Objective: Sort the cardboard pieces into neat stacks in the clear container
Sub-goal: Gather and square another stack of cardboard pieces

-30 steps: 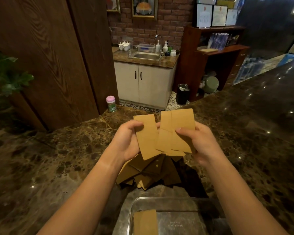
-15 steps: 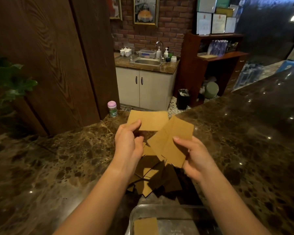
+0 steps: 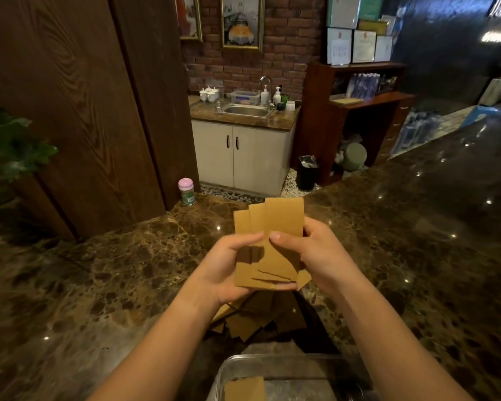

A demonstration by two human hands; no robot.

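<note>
A fanned handful of brown cardboard pieces (image 3: 272,250) is held upright above the middle of the dark marble tabletop (image 3: 104,279), gripped from both sides. The left hand (image 3: 226,270) curls around the left edge of the fan, its thumb pressed across the front of the cards and its fingers hidden behind them. The right hand (image 3: 313,256) grips the right edge in the same way, thumb lying on the front face with its tip almost meeting the left thumb, fingertips wrapped around the far edge. The pieces overlap unevenly, their top edges stepped and their lower corners splayed. Directly beneath the hands, a loose pile of more cardboard pieces (image 3: 252,319) lies scattered flat on the tabletop at mixed angles. Nearer the tabletop's front edge sits the clear container (image 3: 232,369), partly cut off by the frame; one cardboard piece (image 3: 245,389) lies flat inside it, toward its left side. At the tabletop's far edge stands a small jar with a pink lid (image 3: 186,191), well apart from the cards.
</note>
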